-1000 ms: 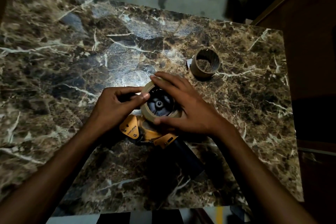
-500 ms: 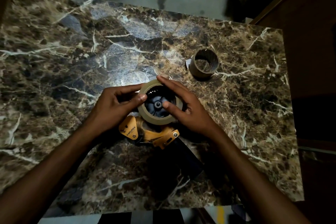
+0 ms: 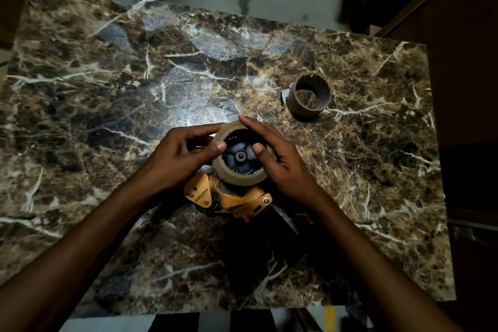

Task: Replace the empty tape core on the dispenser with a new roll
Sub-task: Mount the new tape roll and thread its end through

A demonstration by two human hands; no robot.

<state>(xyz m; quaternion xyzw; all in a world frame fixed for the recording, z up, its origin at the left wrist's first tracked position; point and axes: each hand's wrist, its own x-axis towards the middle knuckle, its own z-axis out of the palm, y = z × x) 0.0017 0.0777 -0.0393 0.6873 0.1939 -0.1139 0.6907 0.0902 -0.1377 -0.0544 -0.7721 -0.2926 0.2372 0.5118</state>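
My left hand (image 3: 179, 159) and right hand (image 3: 280, 159) both grip the tan roll of packing tape (image 3: 237, 178), one on each side, fingertips curled over its rim. The roll sits around the dark spoked hub (image 3: 239, 155) of the yellow hand-held tape dispenser (image 3: 215, 197), which lies flat on the brown marble-patterned table (image 3: 107, 89). The empty brown cardboard core (image 3: 310, 97) stands on end well apart, toward the far right.

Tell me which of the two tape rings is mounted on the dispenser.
The roll between the left hand and right hand, around the dispenser's dark hub. The other ring, the bare core, stands alone on the table, farther right.
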